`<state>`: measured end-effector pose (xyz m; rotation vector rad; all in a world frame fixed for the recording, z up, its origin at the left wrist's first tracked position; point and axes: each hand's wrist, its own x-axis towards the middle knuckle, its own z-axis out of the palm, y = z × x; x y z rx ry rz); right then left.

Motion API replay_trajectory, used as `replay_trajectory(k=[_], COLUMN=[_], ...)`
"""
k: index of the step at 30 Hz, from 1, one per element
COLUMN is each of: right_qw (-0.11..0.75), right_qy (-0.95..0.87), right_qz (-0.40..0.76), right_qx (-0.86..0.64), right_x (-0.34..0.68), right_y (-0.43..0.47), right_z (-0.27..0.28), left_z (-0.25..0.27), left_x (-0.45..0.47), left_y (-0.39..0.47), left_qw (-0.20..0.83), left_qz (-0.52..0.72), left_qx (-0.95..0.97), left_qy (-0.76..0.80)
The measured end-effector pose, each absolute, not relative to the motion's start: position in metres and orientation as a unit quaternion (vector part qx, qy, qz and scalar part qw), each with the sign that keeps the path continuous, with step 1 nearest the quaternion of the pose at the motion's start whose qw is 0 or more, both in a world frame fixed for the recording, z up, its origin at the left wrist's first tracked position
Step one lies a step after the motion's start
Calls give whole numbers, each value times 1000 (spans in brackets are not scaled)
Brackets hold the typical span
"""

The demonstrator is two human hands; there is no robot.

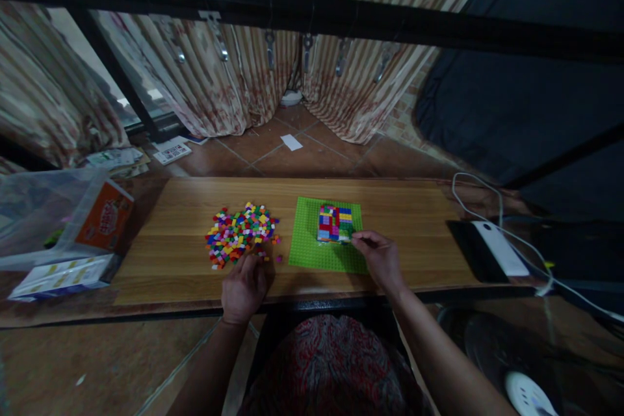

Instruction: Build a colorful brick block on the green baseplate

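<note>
A green studded baseplate (pixel 304 240) lies on the wooden table, carrying a compact block of multicoloured toy bricks (pixel 334 223). My right hand (pixel 383 260) reaches in from the right, thumb and forefinger pinched together at the near right corner of that block. Whatever sits between those fingertips is too small to make out. Left of the baseplate spreads a heap of loose small bricks (pixel 241 231) in many colours. At its near edge my left hand (pixel 244 287) rests with curled fingers, whose tips are partly hidden. A few stray bricks lie between the heap and the baseplate.
On the table's (pixel 414 221) right end lie a black flat object (pixel 470 250) and a white device (pixel 500 248) with a white cable. To the left stand a clear plastic bin (pixel 49 208), an orange box (pixel 104 218) and a white carton (pixel 63 277). A black bar crosses above.
</note>
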<state>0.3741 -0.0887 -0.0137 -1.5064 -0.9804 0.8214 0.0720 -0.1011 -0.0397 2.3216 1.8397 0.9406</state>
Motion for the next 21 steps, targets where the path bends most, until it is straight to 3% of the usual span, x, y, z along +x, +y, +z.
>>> replay_trajectory(k=[21], right_qw=[496], right_qy=[-508], right_qz=[292], right_qx=[-640], right_x=[379], right_y=[-93], right_z=[-13], left_z=[-40], left_x=[73], left_y=[-101], left_qw=[22], left_qz=[296], left_qx=[743], left_qy=[600])
